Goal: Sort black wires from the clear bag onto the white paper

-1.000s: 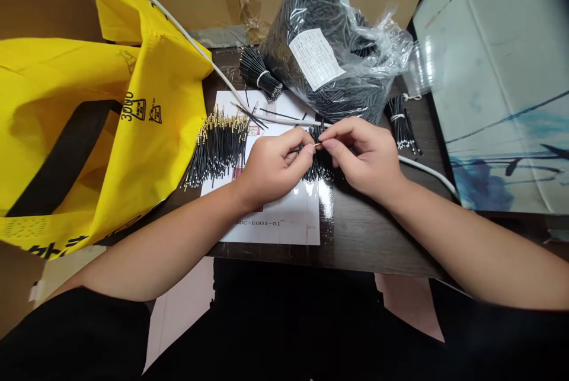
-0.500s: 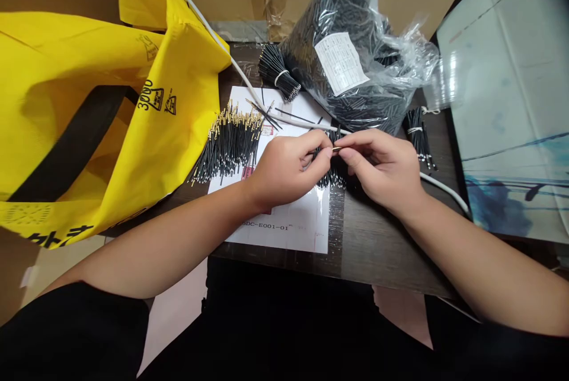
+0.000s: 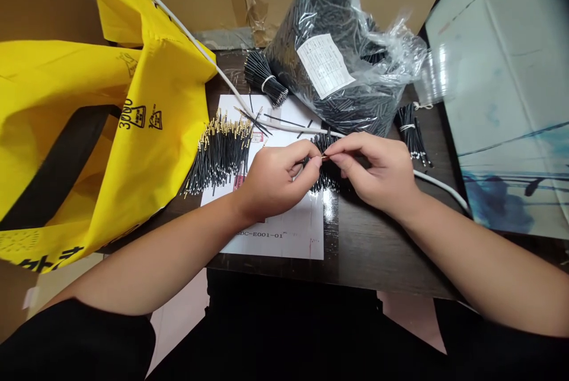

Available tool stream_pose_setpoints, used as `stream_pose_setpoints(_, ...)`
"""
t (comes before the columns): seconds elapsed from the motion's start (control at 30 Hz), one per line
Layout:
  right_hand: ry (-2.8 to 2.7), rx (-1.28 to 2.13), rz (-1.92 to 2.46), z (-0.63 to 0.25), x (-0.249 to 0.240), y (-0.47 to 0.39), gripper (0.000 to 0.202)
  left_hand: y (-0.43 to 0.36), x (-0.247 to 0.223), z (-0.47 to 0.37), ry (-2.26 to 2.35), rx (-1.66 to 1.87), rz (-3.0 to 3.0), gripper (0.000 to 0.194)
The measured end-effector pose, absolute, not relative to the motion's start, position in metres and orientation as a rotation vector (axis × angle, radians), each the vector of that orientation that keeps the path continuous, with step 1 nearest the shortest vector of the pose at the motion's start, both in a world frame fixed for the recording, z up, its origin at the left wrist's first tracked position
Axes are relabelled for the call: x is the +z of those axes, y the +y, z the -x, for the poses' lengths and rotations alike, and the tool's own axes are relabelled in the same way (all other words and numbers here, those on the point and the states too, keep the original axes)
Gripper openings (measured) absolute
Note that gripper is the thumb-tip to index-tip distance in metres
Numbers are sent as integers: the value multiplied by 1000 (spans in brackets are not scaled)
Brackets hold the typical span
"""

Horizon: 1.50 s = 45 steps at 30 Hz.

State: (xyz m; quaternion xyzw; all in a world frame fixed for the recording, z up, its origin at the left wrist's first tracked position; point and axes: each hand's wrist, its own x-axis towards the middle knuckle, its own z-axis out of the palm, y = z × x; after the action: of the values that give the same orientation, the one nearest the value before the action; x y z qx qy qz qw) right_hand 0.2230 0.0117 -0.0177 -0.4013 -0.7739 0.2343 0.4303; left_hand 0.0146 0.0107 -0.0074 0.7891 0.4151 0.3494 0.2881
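Note:
My left hand (image 3: pixel 282 179) and my right hand (image 3: pixel 380 173) meet fingertip to fingertip above the desk. Pinched between them is a small gold-coloured metal pin (image 3: pixel 325 157); whether a wire trails from it is hidden by the fingers. Below and behind the fingertips lies a pile of short black wires (image 3: pixel 328 182) with silvery ends, partly covered by my hands. To the left, a heap of black wires with gold-coloured pins (image 3: pixel 224 153) rests partly on a white printed sheet (image 3: pixel 284 247). A few loose wires lie across the sheet's upper part.
Behind my hands stands a clear plastic bag of black wires (image 3: pixel 306 25) with a white label. Tied wire bundles (image 3: pixel 267 80) flank it. A yellow bag (image 3: pixel 173 73) fills the left, a white cable (image 3: pixel 208 61) crosses the desk, and a pale painted panel (image 3: pixel 511 102) stands right.
The whole view has shifted, so most things sit slightly lower and further left. Both hands keep their pinch around the small pin, which shows at a slightly different angle.

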Motion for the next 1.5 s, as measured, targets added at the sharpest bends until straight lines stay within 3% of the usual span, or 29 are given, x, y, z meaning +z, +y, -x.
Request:
stream_pose_setpoints(0.7, -1931, 668, 922, -220, -19, 12, 6, 12, -9, -14, 1031, 957, -2056, 13)
stream_pose_setpoints(1.0, -1787, 337, 1034, -215, -18, 7, 5, 15, -7, -20, 992, 1055, -2064, 16)
stream_pose_setpoints(1.1, -1847, 210, 1009, -213, -16, 6, 13, 15, -8, -22, 985, 1025, -1948, 17)
stream_pose_setpoints(1.5, -1963, 191, 990, -214, -19, 9, 25, 20, -8, -20, 1018, 953, -1588, 22)
